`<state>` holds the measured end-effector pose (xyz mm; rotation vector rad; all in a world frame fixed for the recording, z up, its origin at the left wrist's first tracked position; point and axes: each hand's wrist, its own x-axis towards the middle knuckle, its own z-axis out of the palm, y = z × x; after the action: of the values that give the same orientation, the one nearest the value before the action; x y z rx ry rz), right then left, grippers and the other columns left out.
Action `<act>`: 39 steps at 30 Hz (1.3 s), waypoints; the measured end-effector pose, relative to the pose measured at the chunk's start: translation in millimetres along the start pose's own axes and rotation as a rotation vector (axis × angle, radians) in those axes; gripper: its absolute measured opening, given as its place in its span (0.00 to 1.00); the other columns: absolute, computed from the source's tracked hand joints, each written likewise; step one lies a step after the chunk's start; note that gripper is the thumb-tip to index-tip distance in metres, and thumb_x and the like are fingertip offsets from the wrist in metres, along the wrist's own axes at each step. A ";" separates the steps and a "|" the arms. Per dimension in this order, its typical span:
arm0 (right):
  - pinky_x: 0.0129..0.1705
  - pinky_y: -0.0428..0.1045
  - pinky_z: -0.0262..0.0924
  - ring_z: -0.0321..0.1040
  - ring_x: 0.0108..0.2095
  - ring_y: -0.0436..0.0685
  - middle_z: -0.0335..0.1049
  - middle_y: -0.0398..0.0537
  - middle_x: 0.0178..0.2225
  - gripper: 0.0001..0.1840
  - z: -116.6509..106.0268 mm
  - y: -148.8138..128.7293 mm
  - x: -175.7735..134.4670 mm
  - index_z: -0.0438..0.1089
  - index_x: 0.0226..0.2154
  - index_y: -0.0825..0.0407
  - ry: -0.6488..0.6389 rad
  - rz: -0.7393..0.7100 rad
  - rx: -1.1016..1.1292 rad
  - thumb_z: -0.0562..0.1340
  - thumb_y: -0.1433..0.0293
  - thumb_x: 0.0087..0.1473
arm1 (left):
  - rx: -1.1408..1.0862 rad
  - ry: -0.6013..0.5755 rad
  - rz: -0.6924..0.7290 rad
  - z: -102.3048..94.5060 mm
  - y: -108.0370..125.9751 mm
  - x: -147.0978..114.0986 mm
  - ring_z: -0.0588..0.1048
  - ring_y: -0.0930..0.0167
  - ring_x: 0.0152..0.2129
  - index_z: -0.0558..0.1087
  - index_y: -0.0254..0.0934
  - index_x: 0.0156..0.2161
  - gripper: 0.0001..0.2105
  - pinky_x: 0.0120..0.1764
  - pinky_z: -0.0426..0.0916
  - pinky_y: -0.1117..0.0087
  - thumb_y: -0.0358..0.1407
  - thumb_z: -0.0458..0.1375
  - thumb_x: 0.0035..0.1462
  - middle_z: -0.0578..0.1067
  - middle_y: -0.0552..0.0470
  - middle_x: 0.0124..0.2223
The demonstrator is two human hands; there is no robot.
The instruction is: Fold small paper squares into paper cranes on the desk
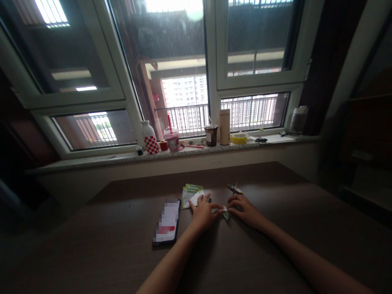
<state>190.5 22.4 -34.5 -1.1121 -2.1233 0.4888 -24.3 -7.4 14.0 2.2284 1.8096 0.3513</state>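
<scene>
A small folded piece of paper point(226, 214), white and green, is pinched between my two hands just above the brown table. My left hand point(204, 213) grips its left side with thumb and forefinger, the other fingers spread over a white paper point(196, 198). On the right side, the fingertips of my right hand point(244, 209) close on the same folded paper. Just beyond my right hand lies a small pointed folded paper figure point(235, 188). Green-and-white packets or sheets point(187, 197) lie partly under the white paper, behind my left hand.
A phone point(167, 222) with a lit screen lies left of my left forearm on the table point(128, 212). Along the windowsill stand a checkered bottle point(150, 139), a pink drink cup point(172, 139), a dark drink cup point(211, 134), a tan flask point(224, 127) and yellow tape point(239, 139).
</scene>
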 end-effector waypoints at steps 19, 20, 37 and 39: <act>0.51 0.58 0.61 0.67 0.46 0.62 0.71 0.52 0.39 0.05 12.9 -13.7 6.0 0.69 0.33 0.51 0.114 0.046 -0.238 0.62 0.66 0.57 | -0.104 0.188 -0.030 17.9 5.2 9.7 0.56 0.55 0.64 0.77 0.50 0.45 0.10 0.61 0.36 0.30 0.44 0.58 0.60 0.64 0.50 0.65; 0.50 0.58 0.62 0.67 0.45 0.62 0.71 0.51 0.39 0.04 13.6 -13.0 6.1 0.69 0.34 0.50 0.117 0.041 -0.239 0.62 0.66 0.57 | -0.113 0.196 -0.031 17.6 5.7 9.2 0.57 0.56 0.63 0.76 0.50 0.46 0.10 0.61 0.37 0.31 0.43 0.58 0.60 0.65 0.50 0.64; 0.52 0.58 0.62 0.67 0.47 0.62 0.71 0.51 0.40 0.05 8.4 -9.4 0.9 0.77 0.34 0.48 0.100 -0.025 -0.153 0.64 0.67 0.55 | -0.129 0.149 0.021 9.6 3.2 -1.3 0.57 0.54 0.63 0.81 0.54 0.41 0.09 0.61 0.30 0.32 0.46 0.62 0.55 0.66 0.52 0.63; 0.52 0.58 0.62 0.67 0.47 0.62 0.71 0.51 0.40 0.05 7.9 -10.4 0.4 0.77 0.35 0.48 0.095 -0.028 -0.161 0.65 0.68 0.54 | -0.118 0.145 0.018 9.6 3.7 -1.9 0.57 0.55 0.63 0.80 0.54 0.41 0.09 0.61 0.30 0.32 0.45 0.62 0.55 0.66 0.52 0.64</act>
<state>178.7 16.7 -33.7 -1.1693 -2.1211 0.2503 -18.1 -10.3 6.3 2.1898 1.7888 0.6218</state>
